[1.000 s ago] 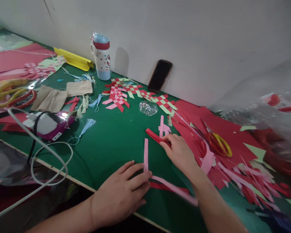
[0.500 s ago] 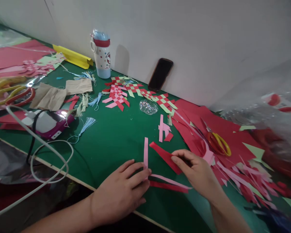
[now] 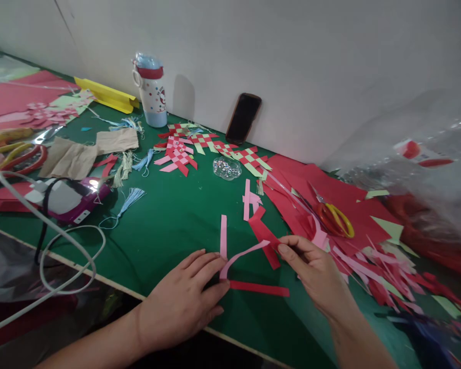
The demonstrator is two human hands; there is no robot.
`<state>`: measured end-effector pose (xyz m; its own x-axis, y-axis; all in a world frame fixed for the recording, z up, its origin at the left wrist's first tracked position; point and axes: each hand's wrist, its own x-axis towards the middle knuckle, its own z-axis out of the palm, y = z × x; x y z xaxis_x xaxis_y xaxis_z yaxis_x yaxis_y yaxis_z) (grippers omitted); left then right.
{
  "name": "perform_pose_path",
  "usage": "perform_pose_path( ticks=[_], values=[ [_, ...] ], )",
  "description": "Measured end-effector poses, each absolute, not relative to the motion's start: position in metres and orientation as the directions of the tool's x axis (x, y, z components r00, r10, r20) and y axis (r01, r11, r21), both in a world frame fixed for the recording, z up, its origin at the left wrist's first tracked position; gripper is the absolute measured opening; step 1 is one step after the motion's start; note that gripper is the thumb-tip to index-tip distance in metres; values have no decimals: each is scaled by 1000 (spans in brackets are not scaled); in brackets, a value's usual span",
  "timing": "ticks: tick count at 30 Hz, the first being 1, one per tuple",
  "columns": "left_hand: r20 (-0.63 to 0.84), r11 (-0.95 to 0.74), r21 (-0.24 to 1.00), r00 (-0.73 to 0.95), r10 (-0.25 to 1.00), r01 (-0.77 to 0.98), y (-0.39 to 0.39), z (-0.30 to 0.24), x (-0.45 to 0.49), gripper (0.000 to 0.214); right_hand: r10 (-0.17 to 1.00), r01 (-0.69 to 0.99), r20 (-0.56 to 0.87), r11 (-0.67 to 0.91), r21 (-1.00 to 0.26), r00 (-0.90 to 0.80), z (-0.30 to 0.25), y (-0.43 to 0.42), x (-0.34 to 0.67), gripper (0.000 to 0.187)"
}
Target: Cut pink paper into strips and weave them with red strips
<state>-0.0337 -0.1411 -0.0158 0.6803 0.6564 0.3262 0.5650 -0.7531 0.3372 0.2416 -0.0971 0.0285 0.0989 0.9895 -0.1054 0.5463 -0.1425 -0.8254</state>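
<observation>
My left hand lies low over the green table, its fingertips closed on the meeting ends of paper strips. From under them a pink strip points away from me, and a red strip runs flat to the right. Another pink strip curves up off the table, its free end near my right hand. Thumb and fingers of that hand pinch a wider red paper strip, which looks bent or doubled. How the strips cross under my left fingers is hidden.
Behind the strips are a dish of beads, woven paper pieces and a phone against the wall. Scissors lie on red paper at right. A bottle, tassels and a white cable are leftward.
The pink strip that lay toward the right now curves upward near my right hand. The held red strip has turned and looks bent. The camera view has shifted slightly.
</observation>
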Motion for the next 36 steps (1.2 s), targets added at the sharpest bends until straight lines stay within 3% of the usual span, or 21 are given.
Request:
perform_pose_path(
  ticks=[7, 13, 29, 36],
  values=[
    [329, -744, 341, 669, 667, 574, -143, -17, -34, 30, 984, 367, -106, -153, -917, 145, 28, -93, 242, 40],
    [334, -747, 334, 669, 664, 575, -141, -15, -34, 29, 991, 497, -71, -118, -859, 112, 30, -92, 236, 33],
    [318, -748, 343, 679, 662, 568, -141, -14, -34, 31, 995, 521, -14, -61, -852, 94, 36, -86, 224, 29],
    [330, -750, 339, 675, 660, 567, -140, -16, -34, 30, 996, 632, -69, -17, -775, -57, 44, -83, 220, 28]
  ],
)
